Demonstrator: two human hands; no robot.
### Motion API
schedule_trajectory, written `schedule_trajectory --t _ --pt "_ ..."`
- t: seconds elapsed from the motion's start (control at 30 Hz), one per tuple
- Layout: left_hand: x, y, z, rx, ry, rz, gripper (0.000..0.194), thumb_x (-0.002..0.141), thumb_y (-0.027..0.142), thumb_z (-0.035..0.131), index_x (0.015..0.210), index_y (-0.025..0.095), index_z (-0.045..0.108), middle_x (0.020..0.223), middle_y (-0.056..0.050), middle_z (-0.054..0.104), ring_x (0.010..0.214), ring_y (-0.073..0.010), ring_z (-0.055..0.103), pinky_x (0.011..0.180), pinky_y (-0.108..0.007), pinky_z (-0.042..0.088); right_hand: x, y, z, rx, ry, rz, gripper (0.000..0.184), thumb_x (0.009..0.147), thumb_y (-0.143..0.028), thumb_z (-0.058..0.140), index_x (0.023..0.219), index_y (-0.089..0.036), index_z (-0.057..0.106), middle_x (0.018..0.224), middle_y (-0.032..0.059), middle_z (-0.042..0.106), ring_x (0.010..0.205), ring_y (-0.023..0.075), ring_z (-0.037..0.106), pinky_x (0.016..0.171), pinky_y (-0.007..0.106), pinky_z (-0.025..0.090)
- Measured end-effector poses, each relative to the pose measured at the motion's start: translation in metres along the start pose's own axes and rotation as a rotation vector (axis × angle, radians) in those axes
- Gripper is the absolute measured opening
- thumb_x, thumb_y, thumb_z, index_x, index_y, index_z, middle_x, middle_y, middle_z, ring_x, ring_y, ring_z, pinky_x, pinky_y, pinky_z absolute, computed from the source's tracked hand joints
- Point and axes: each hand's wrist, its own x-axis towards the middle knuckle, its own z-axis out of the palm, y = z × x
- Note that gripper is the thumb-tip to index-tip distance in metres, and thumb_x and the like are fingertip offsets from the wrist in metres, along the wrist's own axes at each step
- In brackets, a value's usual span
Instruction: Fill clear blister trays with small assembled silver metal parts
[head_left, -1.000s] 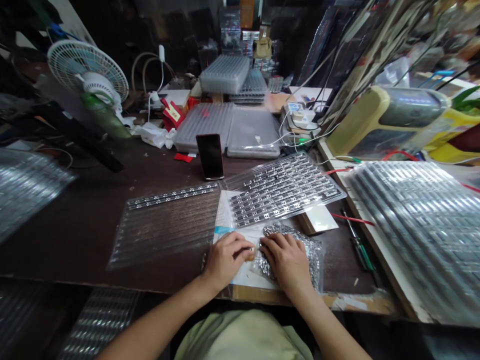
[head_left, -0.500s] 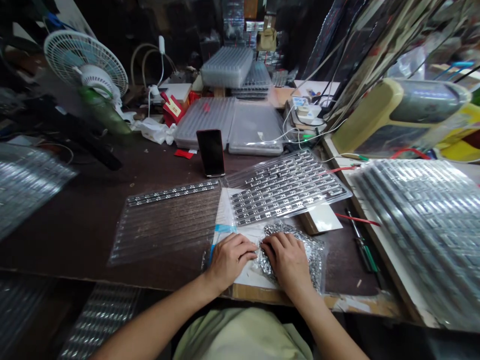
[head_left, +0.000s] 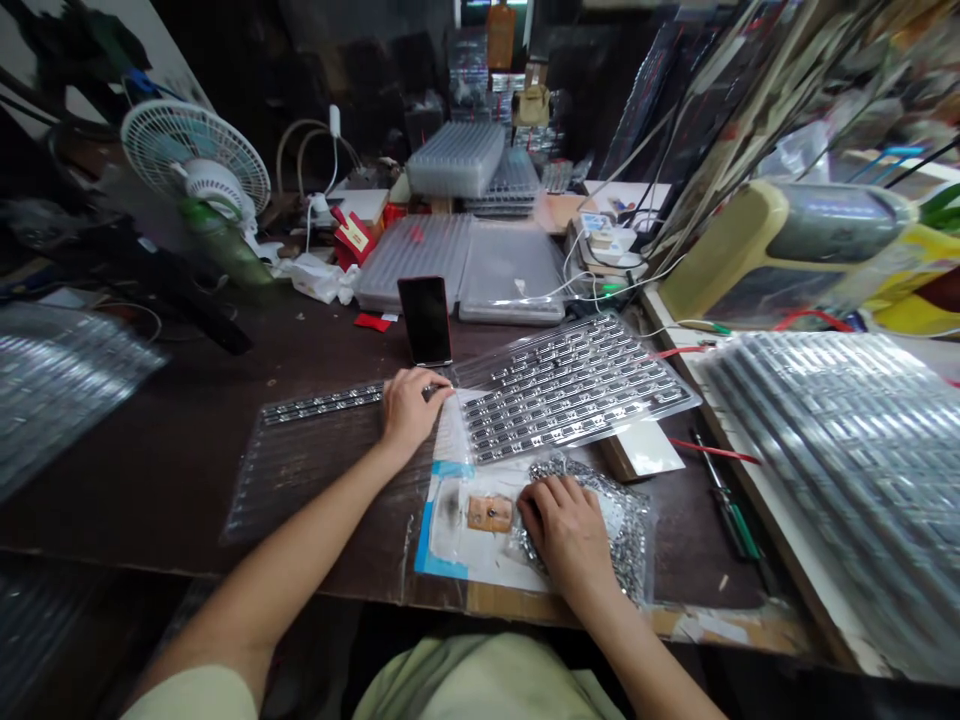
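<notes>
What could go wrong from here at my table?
Your left hand is close to the propped phone and could knock it over. The bag of shiny parts under your right hand lies near the front edge of the table, so some might spill off.

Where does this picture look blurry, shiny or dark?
Head view: the plastic trays on the left are smeared; head view: pale glare streaks the plastic trays on the right; head view: much of the background is dark; head view: the left hand and right hand look fairly clear.
</notes>
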Motion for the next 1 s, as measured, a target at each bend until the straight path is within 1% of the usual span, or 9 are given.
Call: schedule_trajectory --t 0.07,0.13,0.27,0.5,0.6,0.7,0.83,0.93,1.0 --pt "0.019 -0.014 0.006 0.076 0.0 -0.035 0.008 0.076 0.032 0.07 0.078 0.024 0.072 0.091 -0.004 0.068 0.091 -0.0238 0.056 0.083 -0.038 0.037 -0.002 0.0 0.0 0.032 0.011 0.0 0.014 0.091 -0.025 0.049 0.08 -0.02 0.058 0.079 0.0035 0.06 0.078 0.0187 0.049 0.07 0.032 0.029" --pt "0.024 -0.022 0.012 0.112 -0.017 -0.035 0.009 0.078 0.033 0.068 0.08 0.025 0.073 0.091 -0.003 0.068 0.092 -0.0238 0.055 0.084 -0.038 0.034 -0.003 0.001 0.0 0.064 0.022 0.0 0.014 0.091 -0.024 0.048 0.081 -0.02 0.056 0.079 0.003 0.06 0.076 0.0178 0.049 0.07 0.031 0.03" --pt "0.017 -0.032 0.016 0.15 -0.015 0.027 0.014 0.084 0.033 0.061 0.087 0.026 0.072 0.093 -0.003 0.07 0.092 -0.0234 0.054 0.084 -0.039 0.031 -0.004 0.002 0.001 0.115 0.046 -0.016 0.015 0.093 -0.024 0.046 0.081 -0.019 0.054 0.076 0.0021 0.059 0.074 0.0167 0.049 0.068 0.03 0.029" --pt "0.011 -0.045 0.001 0.234 -0.063 0.087 0.017 0.086 0.03 0.057 0.09 0.026 0.073 0.092 -0.004 0.069 0.09 -0.023 0.055 0.081 -0.038 0.031 -0.004 0.003 0.001 0.201 0.07 -0.014 0.016 0.094 -0.026 0.045 0.087 -0.02 0.058 0.081 0.003 0.063 0.077 0.0173 0.052 0.069 0.031 0.032" --pt "0.017 -0.028 0.004 0.23 -0.054 0.131 0.017 0.086 0.03 0.057 0.089 0.026 0.073 0.092 -0.004 0.069 0.089 -0.0229 0.055 0.082 -0.038 0.031 -0.004 0.003 -0.001 0.258 0.075 -0.018 0.017 0.094 -0.029 0.046 0.089 -0.022 0.06 0.085 0.0034 0.064 0.08 0.0177 0.053 0.071 0.031 0.033" --pt "0.03 0.005 0.018 0.137 -0.114 0.208 0.015 0.086 0.029 0.057 0.088 0.026 0.072 0.092 -0.003 0.07 0.089 -0.0216 0.057 0.084 -0.038 0.031 -0.004 0.004 -0.001 0.3 0.067 -0.008 0.016 0.093 -0.028 0.047 0.087 -0.022 0.061 0.084 0.003 0.064 0.079 0.0173 0.053 0.07 0.03 0.035" --pt "0.051 0.042 0.041 0.02 -0.203 0.173 0.012 0.081 0.03 0.063 0.081 0.022 0.072 0.088 -0.005 0.072 0.087 -0.0229 0.06 0.085 -0.039 0.034 -0.005 0.006 0.0 0.334 0.085 -0.001 0.015 0.093 -0.026 0.048 0.09 -0.021 0.061 0.085 0.0032 0.065 0.08 0.017 0.055 0.071 0.03 0.036" --pt "0.058 0.048 0.045 -0.023 -0.216 0.148 0.011 0.08 0.028 0.063 0.076 0.02 0.07 0.082 -0.006 0.072 0.081 -0.0223 0.063 0.083 -0.037 0.038 -0.006 0.007 -0.003 0.357 0.076 0.004 0.015 0.092 -0.025 0.048 0.09 -0.021 0.062 0.085 0.0032 0.066 0.08 0.0168 0.056 0.071 0.03 0.036" --pt "0.054 0.043 0.038 -0.053 -0.217 0.13 0.012 0.082 0.028 0.06 0.079 0.019 0.068 0.08 -0.005 0.072 0.079 -0.0204 0.064 0.078 -0.034 0.042 -0.006 0.006 -0.007 0.366 0.065 0.02 0.015 0.092 -0.026 0.05 0.088 -0.022 0.063 0.084 0.0027 0.066 0.081 0.0168 0.056 0.072 0.03 0.036"
